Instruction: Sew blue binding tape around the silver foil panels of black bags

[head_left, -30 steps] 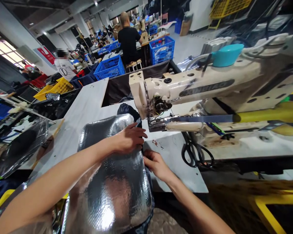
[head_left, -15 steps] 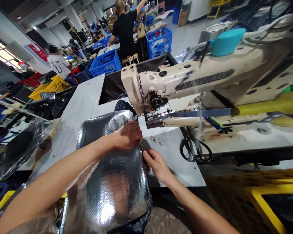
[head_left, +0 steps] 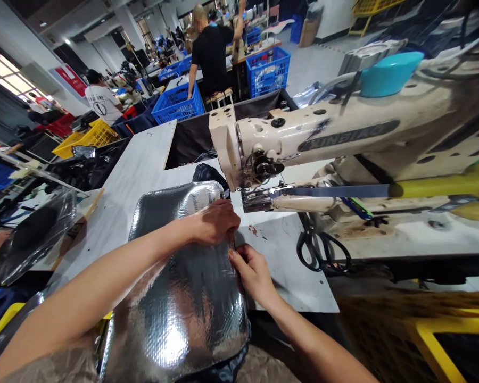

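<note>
A silver quilted foil panel point(head_left: 175, 298) with dark fabric under it lies on the white sewing table point(head_left: 139, 170) in front of me. My left hand point(head_left: 215, 222) rests on the panel's right edge with its fingers curled down, gripping it. My right hand point(head_left: 252, 271) pinches the same edge just below, fingers closed on it. Both hands sit a short way in front of the needle area of the cream sewing machine point(head_left: 303, 138), from which a dark blue binding strip point(head_left: 335, 190) feeds in from the right.
Black scissors point(head_left: 319, 247) lie on the table right of my hands. A teal bowl point(head_left: 387, 80) sits on the machine. Blue crates point(head_left: 179, 106) and yellow crates point(head_left: 88, 139) stand behind; a person in black point(head_left: 211, 50) and a person in white point(head_left: 101, 101) work farther back.
My left hand's fingers curled from stretched flat to gripping the panel's edge. My right hand crept up the edge toward the left one. The person in black raised an arm.
</note>
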`<state>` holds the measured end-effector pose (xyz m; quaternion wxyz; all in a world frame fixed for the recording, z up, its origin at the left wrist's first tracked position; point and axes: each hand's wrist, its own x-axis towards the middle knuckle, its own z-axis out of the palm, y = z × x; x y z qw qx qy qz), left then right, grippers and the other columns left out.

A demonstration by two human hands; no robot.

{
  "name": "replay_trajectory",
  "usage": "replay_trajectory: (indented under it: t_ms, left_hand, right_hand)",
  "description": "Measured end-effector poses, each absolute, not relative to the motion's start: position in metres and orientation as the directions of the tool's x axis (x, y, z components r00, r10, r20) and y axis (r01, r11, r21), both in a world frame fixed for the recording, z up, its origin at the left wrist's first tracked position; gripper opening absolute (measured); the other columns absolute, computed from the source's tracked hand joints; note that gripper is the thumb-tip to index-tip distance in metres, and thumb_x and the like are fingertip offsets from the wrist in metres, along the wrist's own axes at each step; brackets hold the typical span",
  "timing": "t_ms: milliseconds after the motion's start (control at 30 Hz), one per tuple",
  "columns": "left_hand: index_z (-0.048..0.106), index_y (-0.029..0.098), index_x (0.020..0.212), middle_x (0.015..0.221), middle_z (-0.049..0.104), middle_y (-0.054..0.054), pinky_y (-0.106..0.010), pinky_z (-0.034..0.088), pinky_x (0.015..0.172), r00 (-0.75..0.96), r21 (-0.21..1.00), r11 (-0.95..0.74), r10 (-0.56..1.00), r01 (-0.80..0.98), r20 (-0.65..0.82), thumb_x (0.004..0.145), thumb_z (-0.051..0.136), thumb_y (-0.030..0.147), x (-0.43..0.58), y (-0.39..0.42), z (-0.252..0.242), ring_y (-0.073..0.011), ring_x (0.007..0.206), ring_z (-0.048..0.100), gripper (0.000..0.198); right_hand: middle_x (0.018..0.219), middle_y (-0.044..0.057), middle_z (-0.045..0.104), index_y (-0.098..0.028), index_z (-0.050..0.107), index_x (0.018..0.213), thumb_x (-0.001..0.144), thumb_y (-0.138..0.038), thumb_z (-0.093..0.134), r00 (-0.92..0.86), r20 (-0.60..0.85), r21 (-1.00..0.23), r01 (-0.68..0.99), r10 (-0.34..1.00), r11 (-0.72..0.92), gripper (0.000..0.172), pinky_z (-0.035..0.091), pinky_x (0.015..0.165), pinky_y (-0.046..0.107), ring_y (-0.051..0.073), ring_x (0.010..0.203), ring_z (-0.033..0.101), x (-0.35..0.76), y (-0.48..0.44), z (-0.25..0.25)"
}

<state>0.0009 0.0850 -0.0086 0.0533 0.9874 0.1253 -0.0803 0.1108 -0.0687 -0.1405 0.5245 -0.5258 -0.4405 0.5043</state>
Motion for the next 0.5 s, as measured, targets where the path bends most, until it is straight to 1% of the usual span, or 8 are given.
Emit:
replay_trajectory:
  t_ms: [67,133,200,367,500]
  left_hand:
    - [0.074,0.021,0.096,0.091,0.074,-0.007,-0.044,0.039,0.110,0.951,0.089,-0.959,0.252,0.271,-0.178,0.094,0.062,0.024,0.001,0.094,-0.009,-0.0240,0.096,0.064,0.012]
    - [0.074,0.022,0.090,0.092,0.075,-0.005,-0.046,0.034,0.112,0.949,0.068,-0.962,0.246,0.264,-0.198,0.093,0.058,0.017,0.001,0.106,-0.009,-0.0236,0.102,0.064,0.017]
    - [0.074,0.021,0.084,0.094,0.075,-0.004,-0.044,0.034,0.111,0.946,0.039,-0.964,0.248,0.262,-0.209,0.091,0.056,0.013,0.002,0.119,-0.009,-0.0229,0.104,0.064,0.021]
    - [0.072,0.020,0.077,0.088,0.075,-0.005,-0.038,0.040,0.096,0.956,-0.014,-0.977,0.212,0.213,-0.203,0.094,0.057,0.022,0.007,0.139,-0.010,-0.0218,0.092,0.064,0.022]
    - [0.071,0.020,0.074,0.081,0.074,-0.003,-0.033,0.042,0.085,0.960,0.029,-0.972,0.227,0.235,-0.167,0.091,0.059,0.020,0.011,0.147,-0.006,-0.0187,0.082,0.063,0.021]
  right_hand:
    - [0.070,0.000,0.059,-0.019,0.060,0.077,0.097,-0.056,0.058,0.101,-0.063,-0.997,-0.058,0.993,-0.058,0.042,0.038,0.065,0.029,0.017,0.068,0.052,0.111,-0.068,-0.140]
    - [0.068,-0.001,0.056,-0.020,0.057,0.075,0.098,-0.056,0.057,0.098,-0.055,-0.997,-0.054,0.994,-0.049,0.043,0.037,0.065,0.029,0.016,0.067,0.051,0.112,-0.067,-0.139]
    - [0.068,-0.001,0.054,-0.020,0.055,0.074,0.099,-0.056,0.056,0.091,-0.050,-0.998,-0.052,0.995,-0.046,0.044,0.037,0.065,0.029,0.016,0.067,0.050,0.114,-0.065,-0.139]
    - [0.069,-0.001,0.054,-0.020,0.056,0.074,0.098,-0.055,0.058,0.086,-0.063,-0.996,-0.064,0.994,-0.058,0.042,0.037,0.066,0.029,0.016,0.069,0.049,0.119,-0.058,-0.136]
    - [0.066,-0.002,0.053,-0.021,0.053,0.070,0.095,-0.054,0.059,0.087,-0.070,-0.996,-0.059,0.994,-0.065,0.041,0.037,0.065,0.029,0.016,0.067,0.048,0.126,-0.048,-0.132]
